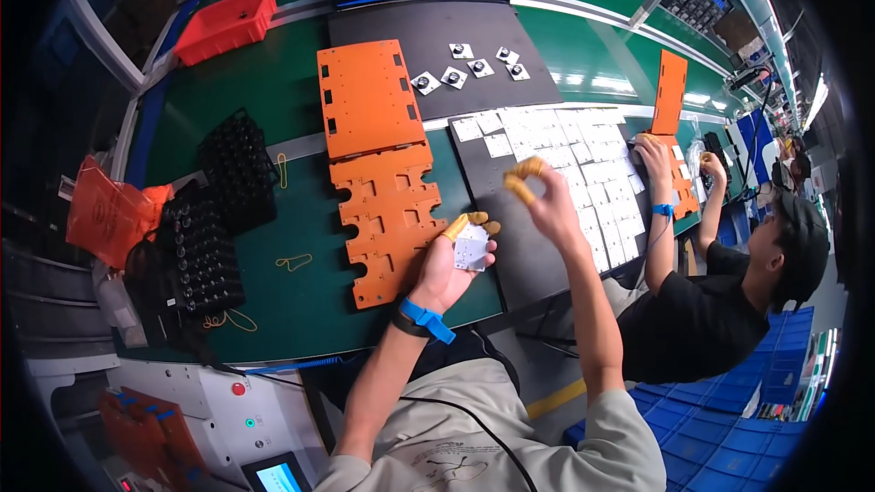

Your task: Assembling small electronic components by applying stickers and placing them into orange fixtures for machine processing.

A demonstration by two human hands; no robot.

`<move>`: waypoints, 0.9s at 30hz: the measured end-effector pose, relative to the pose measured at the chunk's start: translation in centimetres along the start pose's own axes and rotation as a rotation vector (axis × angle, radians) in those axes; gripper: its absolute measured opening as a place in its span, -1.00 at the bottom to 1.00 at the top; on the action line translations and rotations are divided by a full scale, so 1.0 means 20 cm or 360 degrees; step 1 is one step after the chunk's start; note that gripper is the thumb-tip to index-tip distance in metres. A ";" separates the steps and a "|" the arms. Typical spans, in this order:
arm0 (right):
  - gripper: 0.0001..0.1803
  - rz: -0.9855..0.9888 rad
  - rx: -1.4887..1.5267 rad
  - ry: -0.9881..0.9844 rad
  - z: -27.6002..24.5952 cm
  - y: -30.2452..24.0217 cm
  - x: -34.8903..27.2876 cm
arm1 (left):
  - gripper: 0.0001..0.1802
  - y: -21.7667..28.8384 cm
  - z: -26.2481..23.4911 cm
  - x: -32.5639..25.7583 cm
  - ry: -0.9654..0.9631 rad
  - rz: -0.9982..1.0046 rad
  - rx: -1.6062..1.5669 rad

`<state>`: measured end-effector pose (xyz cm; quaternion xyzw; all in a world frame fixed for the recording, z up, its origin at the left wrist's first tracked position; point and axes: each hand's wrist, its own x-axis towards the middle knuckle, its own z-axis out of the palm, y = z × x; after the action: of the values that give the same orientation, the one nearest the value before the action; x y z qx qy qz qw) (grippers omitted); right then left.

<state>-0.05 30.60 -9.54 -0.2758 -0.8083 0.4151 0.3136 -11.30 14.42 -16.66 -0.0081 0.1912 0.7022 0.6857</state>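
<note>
Nearest to me, my left hand (pixel 451 260) wears a blue wrist strap (pixel 426 320) and closes on a small white square plate (pixel 471 248), held just above the near edge of the green surface (pixel 301 301). My fingertips carry yellow finger covers. A little farther and to the right, my right hand (pixel 538 189) is raised with its fingers pinched narrow; whether anything sits between them I cannot tell. Under both hands lies a black mat (pixel 529 255), and its far part is covered with rows of white square plates (pixel 583 164). Left of the mat I see a notched orange panel (pixel 387 214), with a second orange panel (pixel 367 97) just beyond it. Well to the left stand black trays (pixel 214 219) and an orange bag (pixel 109 210). Farther off, another dark mat (pixel 437 46) carries a few small white parts (pixel 469 64), and a red bin (pixel 228 23) sits at the far left. At the right, another person (pixel 729 292) in black reaches both hands toward the plates.
</note>
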 end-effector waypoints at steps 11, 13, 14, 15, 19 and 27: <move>-0.87 -0.0532 -0.1139 0.0092 0.16 0.48 0.41 | -0.55 0.09 0.02 -0.15 -0.0060 -0.0420 0.0106; -0.90 -0.0529 -0.1138 0.0058 0.15 0.50 0.40 | -0.57 0.10 0.00 -0.17 -0.0182 -0.0349 0.0058; -0.90 -0.0539 -0.1121 0.0046 0.14 0.51 0.41 | -0.58 0.09 0.00 -0.16 -0.0054 -0.0329 -0.0015; -0.90 -0.0545 -0.1114 0.0039 0.14 0.49 0.41 | -0.58 0.10 0.01 -0.17 0.0078 -0.0310 -0.0089; -0.90 -0.0446 -0.0673 0.0111 0.17 0.29 0.30 | -0.58 0.15 0.07 -0.22 0.0274 -0.0185 -0.0316; -0.63 -0.0523 -0.0324 -0.0175 0.30 -0.19 0.09 | -0.63 0.17 -0.05 -0.18 0.0221 0.0298 -0.0062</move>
<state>-6.38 26.92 -8.64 -0.1474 -0.8961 0.2890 0.3028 -14.61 10.83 -15.70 -0.0521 0.2244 0.7645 0.6020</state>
